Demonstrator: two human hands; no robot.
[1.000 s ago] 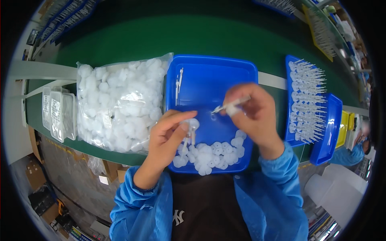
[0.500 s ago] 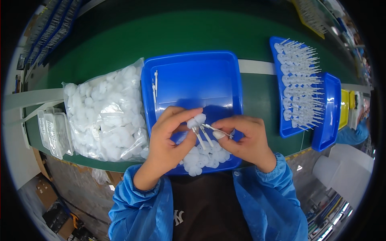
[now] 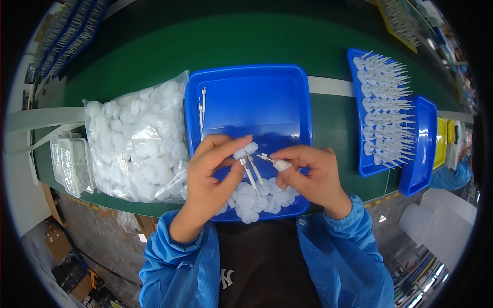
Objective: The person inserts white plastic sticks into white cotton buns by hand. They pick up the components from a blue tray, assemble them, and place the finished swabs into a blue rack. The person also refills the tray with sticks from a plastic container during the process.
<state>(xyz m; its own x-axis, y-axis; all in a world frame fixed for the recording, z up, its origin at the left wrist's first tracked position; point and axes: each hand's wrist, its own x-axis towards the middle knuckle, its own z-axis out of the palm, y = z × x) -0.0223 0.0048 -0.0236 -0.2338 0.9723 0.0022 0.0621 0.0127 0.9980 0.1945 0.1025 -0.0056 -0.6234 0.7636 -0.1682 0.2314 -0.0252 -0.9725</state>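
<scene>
Over a blue tray (image 3: pixel 246 77), my left hand (image 3: pixel 213 172) pinches small white scalloped plastic discs (image 3: pixel 246 150) between thumb and fingers. Thin white rods (image 3: pixel 252 174) hang down from these discs. My right hand (image 3: pixel 313 172) is closed on another thin rod (image 3: pixel 264 156), whose end points at the discs from a short gap away. A white cover sits on the right thumb; part of the rod is hidden behind the fingers. Below both hands, a pile of loose white discs (image 3: pixel 259 204) lies at the tray's near side. A few rods (image 3: pixel 202 109) lie along its left wall.
Left of the tray stands a clear bag (image 3: pixel 136 146) full of white discs, beside clear plastic boxes (image 3: pixel 72 164). At right, a blue tray (image 3: pixel 354 66) carries rows of discs with upright rods, overlapping an empty-looking blue tray (image 3: pixel 423 138). A yellow tray (image 3: pixel 439 141) lies beyond.
My right hand has drawn the rod slightly away from the discs, and its angle has changed. My left hand has shifted a little to the left with its discs.
</scene>
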